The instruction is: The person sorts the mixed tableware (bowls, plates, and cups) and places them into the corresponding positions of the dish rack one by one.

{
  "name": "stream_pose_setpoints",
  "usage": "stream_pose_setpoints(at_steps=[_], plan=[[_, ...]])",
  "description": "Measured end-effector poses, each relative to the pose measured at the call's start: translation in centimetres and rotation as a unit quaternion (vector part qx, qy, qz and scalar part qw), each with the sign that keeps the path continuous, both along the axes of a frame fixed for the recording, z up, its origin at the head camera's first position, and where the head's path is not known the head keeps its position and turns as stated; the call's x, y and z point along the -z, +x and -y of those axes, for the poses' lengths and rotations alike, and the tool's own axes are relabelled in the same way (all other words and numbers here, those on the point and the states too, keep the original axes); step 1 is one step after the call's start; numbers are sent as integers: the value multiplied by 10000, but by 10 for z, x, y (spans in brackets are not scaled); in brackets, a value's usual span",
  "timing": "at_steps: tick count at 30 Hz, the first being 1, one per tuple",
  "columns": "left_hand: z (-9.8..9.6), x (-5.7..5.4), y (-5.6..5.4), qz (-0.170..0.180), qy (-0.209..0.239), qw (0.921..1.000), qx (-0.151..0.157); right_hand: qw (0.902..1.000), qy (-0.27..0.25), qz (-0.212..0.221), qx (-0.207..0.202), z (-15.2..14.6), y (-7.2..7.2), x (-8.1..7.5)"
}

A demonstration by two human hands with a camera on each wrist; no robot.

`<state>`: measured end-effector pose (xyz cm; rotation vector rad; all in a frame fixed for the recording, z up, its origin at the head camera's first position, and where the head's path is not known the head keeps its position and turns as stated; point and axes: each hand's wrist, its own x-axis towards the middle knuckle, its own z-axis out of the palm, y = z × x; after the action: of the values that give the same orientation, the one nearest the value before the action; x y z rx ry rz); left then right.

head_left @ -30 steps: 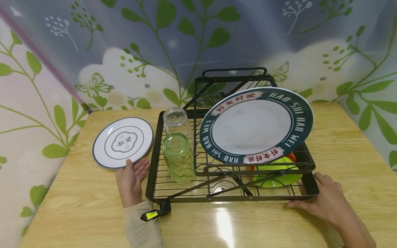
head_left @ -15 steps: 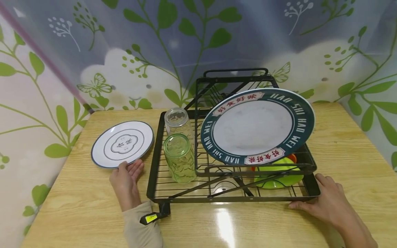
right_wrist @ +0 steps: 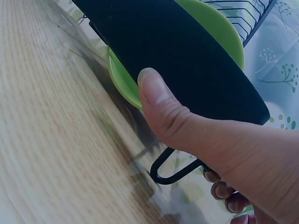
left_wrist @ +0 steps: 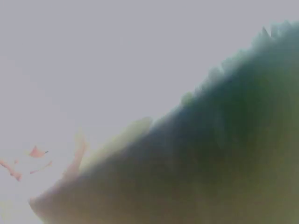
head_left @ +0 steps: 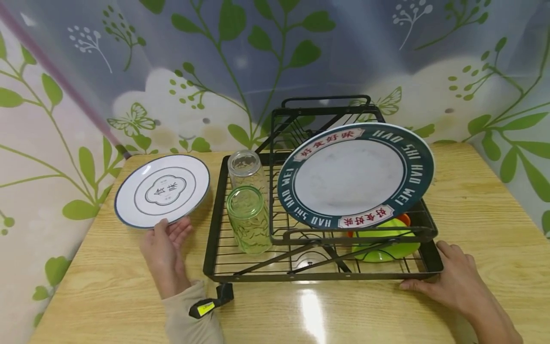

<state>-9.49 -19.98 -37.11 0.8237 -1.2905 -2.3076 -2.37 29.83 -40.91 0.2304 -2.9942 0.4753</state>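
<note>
In the head view my left hand holds a white plate with a thin blue rim by its near edge. The thumb lies over the rim and the other fingers spread beneath it. The plate tilts over the table, left of a black wire dish rack. My right hand grips the rack's near right corner. Seen from the right wrist, the thumb presses the rack's dark side wall and the fingers curl below. The left wrist view is washed out and blurred.
A large plate with a dark green lettered rim leans on the rack's upper tier. A green glass and a clear glass stand at the rack's left. Below the tier sit a lime-green bowl and something orange.
My left hand and the white plate have shifted left, away from the rack, and the plate appears larger and more tilted. The right hand and the rack have stayed in place.
</note>
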Motion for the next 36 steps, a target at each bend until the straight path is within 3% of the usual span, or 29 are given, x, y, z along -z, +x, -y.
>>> stream_pose_setpoints(at_steps=[8,17,26,36], plan=[[-13,-28,8,-622,-175,9979,-9,9999,-32,-131,-15,0,-1,0],[-25,-51,21,-1203,-285,9923,21,9999,97,-24,-79,1,-1,1],[-37,-70,35,-1741,-313,9840,222,9993,126,-318,-176,0,1,4],[-54,-82,40,-2329,-325,9699,630,9993,23,-337,-172,-1,2,4]])
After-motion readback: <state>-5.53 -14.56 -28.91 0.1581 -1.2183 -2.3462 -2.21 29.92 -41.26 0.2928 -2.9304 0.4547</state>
